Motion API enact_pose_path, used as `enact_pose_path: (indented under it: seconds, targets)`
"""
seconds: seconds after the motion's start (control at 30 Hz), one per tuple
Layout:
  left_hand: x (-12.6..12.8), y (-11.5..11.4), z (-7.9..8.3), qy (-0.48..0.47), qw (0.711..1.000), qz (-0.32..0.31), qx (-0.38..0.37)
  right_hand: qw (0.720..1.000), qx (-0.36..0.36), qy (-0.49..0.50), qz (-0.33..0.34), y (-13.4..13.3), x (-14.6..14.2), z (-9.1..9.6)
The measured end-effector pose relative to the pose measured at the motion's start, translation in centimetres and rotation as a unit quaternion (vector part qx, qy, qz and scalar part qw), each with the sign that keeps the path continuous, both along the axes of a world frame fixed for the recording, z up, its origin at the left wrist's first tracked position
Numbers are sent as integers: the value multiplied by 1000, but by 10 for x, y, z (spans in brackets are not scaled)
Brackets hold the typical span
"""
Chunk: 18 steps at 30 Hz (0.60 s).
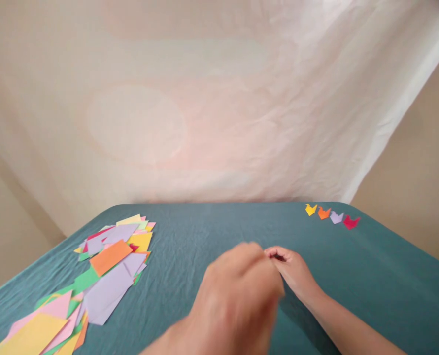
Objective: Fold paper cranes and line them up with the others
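Observation:
My left hand (pixel 237 291) is raised close to the camera, slightly blurred, with its fingers curled down and away from view. Just beyond it on the right, my right hand (pixel 296 273) has its thumb and fingers pinched together. The fingertips of both hands come close to each other over the middle of the table. Whatever they hold, if anything, is hidden behind the left hand's knuckles.
Loose sheets of coloured paper (pixel 110 293) lie in an overlapping heap along the left side. At the far right stand out small folded paper birds in a row: yellow (pixel 311 210), orange (pixel 323 213), lilac (pixel 336 217) and red (pixel 351 222). A dark green cloth (pixel 189 231) covers the table; a pale sheet (pixel 219 123) hangs behind.

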<state>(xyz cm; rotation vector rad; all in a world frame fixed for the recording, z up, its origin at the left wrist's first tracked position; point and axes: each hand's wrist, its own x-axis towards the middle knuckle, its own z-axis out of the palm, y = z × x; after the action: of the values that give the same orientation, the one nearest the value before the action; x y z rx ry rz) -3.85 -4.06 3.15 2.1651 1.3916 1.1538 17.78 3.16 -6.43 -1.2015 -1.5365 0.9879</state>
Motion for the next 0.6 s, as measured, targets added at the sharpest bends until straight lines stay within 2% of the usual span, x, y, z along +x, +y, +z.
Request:
enact_pose_path:
  seconds: [0.03, 0.07, 0.13, 0.23, 0.33, 0.43, 0.6]
  targets:
    - [4, 16, 0, 1, 1000, -18, -6, 1000, 2, 8, -1, 0, 0, 0]
    - [6, 31, -2, 1, 997, -65, -31, 1000, 3, 16, -3, 0, 0, 1]
    - [8, 55, -12, -20, 988, -129, -86, 1000, -1, 25, -7, 0, 0, 3]
    - [6, 75, -32, -58, 974, -141, -167, 1000, -9, 23, -13, 0, -1, 7]
    - [7, 79, -44, -80, 964, -172, -188, 999, -10, 29, -13, 0, -2, 10]
    - [12, 76, -48, -88, 962, -186, -181, 999, -11, 39, -10, -2, -2, 11]
    - [17, 76, -55, -76, 967, -159, -183, 997, -12, 67, 19, -5, -2, 15]
